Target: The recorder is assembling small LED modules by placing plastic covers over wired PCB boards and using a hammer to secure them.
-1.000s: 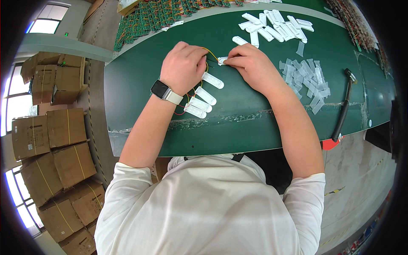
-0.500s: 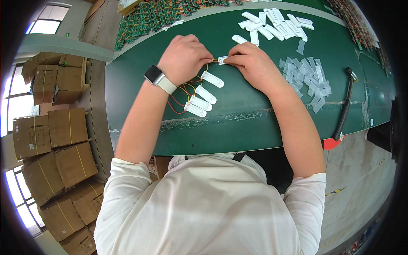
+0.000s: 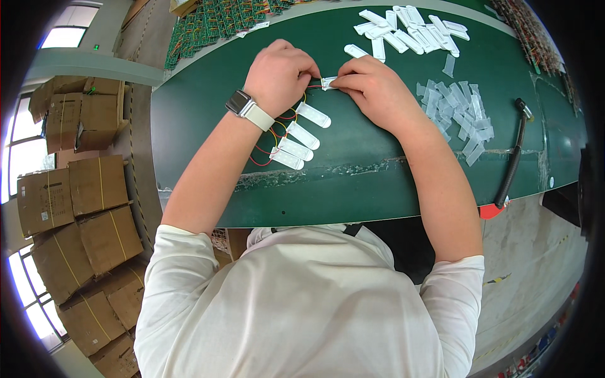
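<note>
My left hand (image 3: 280, 70) is closed in a pinch on thin red and yellow wires, its fingertips right beside the near end of a small white plastic case (image 3: 327, 82). Between thumb and fingers, my right hand (image 3: 373, 89) grips the other end of that case and hides part of it. Below my left hand, several white cases with wires (image 3: 313, 114) lie in a slanting row. Red and yellow wires (image 3: 275, 130) loop from their left ends up toward my left hand. Exactly how the wires sit at the held case is covered by my fingers.
White plastic pieces (image 3: 413, 38) are heaped at the far right of the green table (image 3: 353, 198). Nearer lie clear plastic strips (image 3: 463, 113) and a black-handled hammer (image 3: 517, 154). Green circuit boards (image 3: 214, 28) line the far edge. Cardboard boxes (image 3: 97, 186) stand left.
My left hand has shifted slightly up, and its fingertips have lifted from beside the wires to the case's upper left corner. My right hand keeps its grip on the case.
</note>
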